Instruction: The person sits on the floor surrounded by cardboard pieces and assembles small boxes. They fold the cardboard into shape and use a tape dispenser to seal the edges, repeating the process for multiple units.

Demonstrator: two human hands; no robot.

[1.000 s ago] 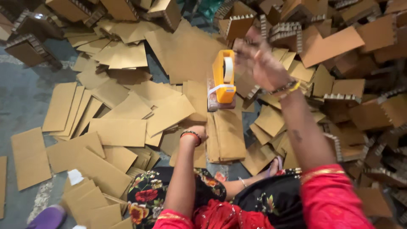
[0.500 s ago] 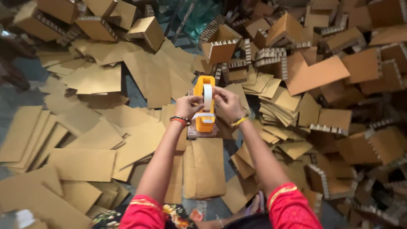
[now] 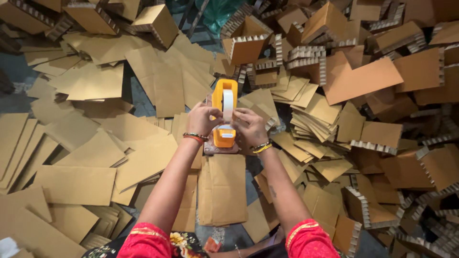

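Observation:
An orange tape dispenser (image 3: 224, 136) with a white roll of tape stands upright on the floor in the middle of the view. My left hand (image 3: 202, 119) holds its left side and my right hand (image 3: 249, 126) holds its right side, fingers at the tape roll. Both wrists wear bangles. A neat stack of flat brown cardboard sheets (image 3: 223, 188) lies just in front of the dispenser, between my forearms.
Flat cardboard sheets (image 3: 76, 184) cover the floor to the left. Folded cardboard pieces with corrugated, toothed edges (image 3: 363, 141) are piled high to the right and at the back. Patches of grey floor (image 3: 14, 86) show at the far left.
My right hand came down from the pile at the right onto the dispenser. My left hand rose to it too. Both hands now hold the dispenser and the view has tilted forward.

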